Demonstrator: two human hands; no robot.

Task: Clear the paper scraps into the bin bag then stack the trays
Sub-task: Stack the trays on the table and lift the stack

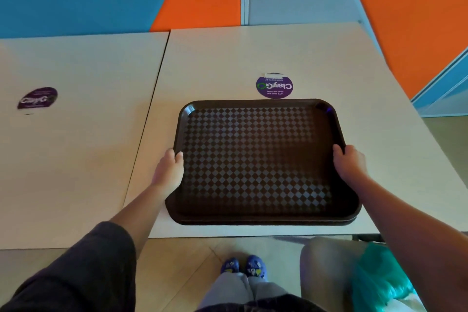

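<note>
Two pale beige tables stood pushed together, a thin dark seam running between them. The right table (228, 58) carried a dark brown tray (258, 159) with a checkered diamond pattern on its floor, set near the table's front edge. A second rim showed just beneath it along the near side, so it sat on another tray (266, 223) of the same colour. Just beyond the tray's far rim a round purple sticker (274, 86) lay flat on the surface, its white lettering upside down from this side. The left table (76, 159) bore a similar purple sticker (37, 98) toward its far left part
</note>
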